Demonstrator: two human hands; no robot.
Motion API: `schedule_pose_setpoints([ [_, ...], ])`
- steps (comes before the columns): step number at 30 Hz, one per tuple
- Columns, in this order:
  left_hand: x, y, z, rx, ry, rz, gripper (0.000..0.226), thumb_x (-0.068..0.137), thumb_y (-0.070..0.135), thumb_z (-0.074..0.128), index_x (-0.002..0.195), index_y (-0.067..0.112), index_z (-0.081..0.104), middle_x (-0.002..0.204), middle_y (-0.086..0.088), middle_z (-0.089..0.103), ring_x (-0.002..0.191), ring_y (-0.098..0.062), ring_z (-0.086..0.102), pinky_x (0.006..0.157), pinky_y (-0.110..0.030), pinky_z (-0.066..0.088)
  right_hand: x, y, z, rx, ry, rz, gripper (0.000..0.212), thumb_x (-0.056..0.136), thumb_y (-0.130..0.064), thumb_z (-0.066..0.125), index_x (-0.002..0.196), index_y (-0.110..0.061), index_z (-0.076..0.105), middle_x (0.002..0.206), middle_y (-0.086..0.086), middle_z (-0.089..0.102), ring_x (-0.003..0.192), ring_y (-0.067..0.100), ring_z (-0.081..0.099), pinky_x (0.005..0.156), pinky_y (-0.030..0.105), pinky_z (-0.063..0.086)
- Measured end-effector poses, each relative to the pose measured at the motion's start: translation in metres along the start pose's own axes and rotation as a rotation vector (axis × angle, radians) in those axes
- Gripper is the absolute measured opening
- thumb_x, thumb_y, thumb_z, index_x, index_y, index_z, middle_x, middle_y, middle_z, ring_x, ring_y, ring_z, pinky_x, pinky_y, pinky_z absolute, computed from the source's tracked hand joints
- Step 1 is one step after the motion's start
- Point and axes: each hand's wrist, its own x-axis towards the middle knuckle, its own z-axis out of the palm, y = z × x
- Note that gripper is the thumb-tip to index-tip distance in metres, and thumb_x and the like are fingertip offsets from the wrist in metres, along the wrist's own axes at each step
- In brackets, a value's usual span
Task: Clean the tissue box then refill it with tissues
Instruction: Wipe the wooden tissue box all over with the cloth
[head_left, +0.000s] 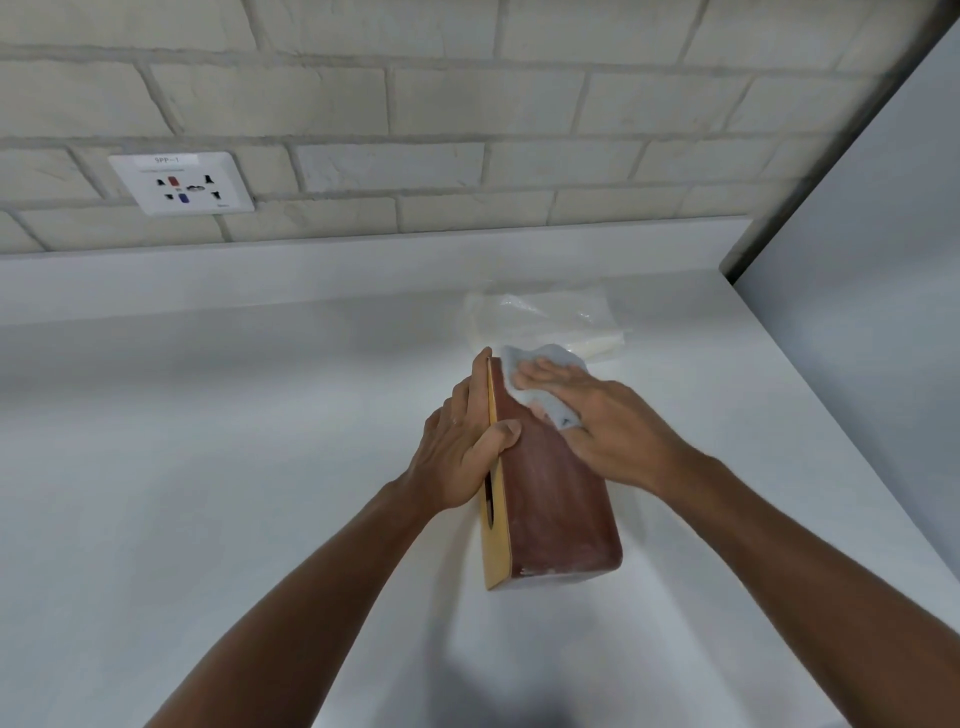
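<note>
The left grip (460, 452) clasps the upended tissue box (558, 504); right grip (615, 434), fingers flat, presses a cloth (519, 361), apparently, onto it

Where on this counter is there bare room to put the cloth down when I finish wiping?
Widest free patch: the counter left of the tissue box, below the socket. A narrower strip runs right of the box toward the counter's edge. Crowded: behind the box, where the tissue pack lies near the cloth and right hand.
</note>
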Motion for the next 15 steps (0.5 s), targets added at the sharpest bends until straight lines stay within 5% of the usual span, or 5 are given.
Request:
schedule_pose_setpoints([
  [4,-0.001,0.002,-0.001,0.018,-0.011,-0.015,0.097,0.083,0.065,0.023,0.168,0.027,-0.004,0.16,-0.005,0.037,0.14,-0.021,0.04,0.117,-0.049,0.033,0.029,-0.011,-0.004,-0.073,0.091,0.096,0.042,0.1,-0.016,0.047,0.139,-0.029,0.05,0.137,-0.003,0.055,0.12,0.019,0.055,0.097,0.03,0.044],
  [8,0.003,-0.001,-0.001,0.052,0.002,0.009,0.097,0.081,0.059,0.025,0.168,0.027,-0.004,0.145,-0.005,0.048,0.124,-0.022,0.048,0.107,-0.048,0.041,0.028,-0.015,0.002,-0.007,0.105,0.05,0.039,0.101,-0.024,0.047,0.14,-0.033,0.05,0.131,-0.009,0.059,0.119,0.011,0.052,0.096,0.024,0.042],
  [12,0.002,-0.001,-0.001,0.059,0.001,-0.028,0.1,0.08,0.058,0.024,0.168,0.023,-0.009,0.128,-0.009,0.049,0.105,-0.022,0.047,0.097,-0.04,0.038,0.017,0.016,-0.014,0.101,0.073,0.288,0.037,0.103,-0.05,0.034,0.123,-0.041,0.062,0.103,-0.009,0.069,0.1,0.011,0.064,0.078,0.02,0.044],
  [15,0.003,-0.002,0.001,0.058,0.001,-0.015,0.101,0.079,0.06,0.022,0.167,0.022,-0.01,0.132,-0.013,0.049,0.105,-0.019,0.046,0.094,-0.036,0.034,0.021,0.01,-0.008,0.038,0.075,0.263,0.036,0.104,-0.042,0.037,0.134,-0.035,0.056,0.128,-0.007,0.064,0.12,0.014,0.057,0.093,0.021,0.039],
])
